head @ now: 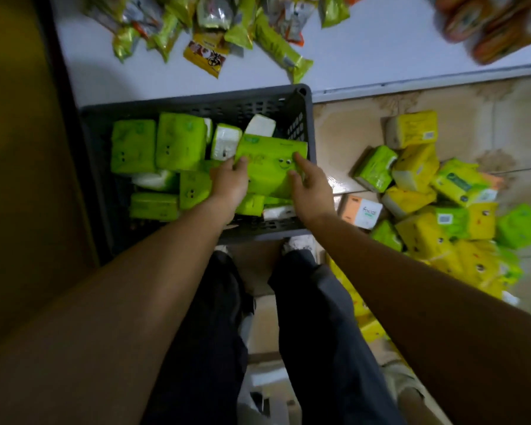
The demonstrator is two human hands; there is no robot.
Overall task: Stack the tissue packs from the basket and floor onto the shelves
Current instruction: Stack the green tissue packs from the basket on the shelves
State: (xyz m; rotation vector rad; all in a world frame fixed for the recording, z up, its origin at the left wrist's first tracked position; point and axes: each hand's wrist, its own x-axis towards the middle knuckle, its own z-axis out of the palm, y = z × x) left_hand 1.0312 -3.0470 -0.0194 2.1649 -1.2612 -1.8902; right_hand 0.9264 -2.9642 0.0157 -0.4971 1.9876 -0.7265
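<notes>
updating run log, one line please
left hand grips bright green plastic tissue pack | right hand touches it | over dark grey plastic basket

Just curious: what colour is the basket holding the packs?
Dark grey basket, clearest in the head view.

**Lime green, dark grey**

The basket (pixel 301 130) is dark grey, its walls patterned with slots. Its packs (pixel 180 142) are lime green with small black eyes — the top pack (pixel 270 170) shows a smiling face. The floor pile (pixel 417 231) mixes yellow and green; one odd pack (pixel 364 211) is orange and white.
</notes>
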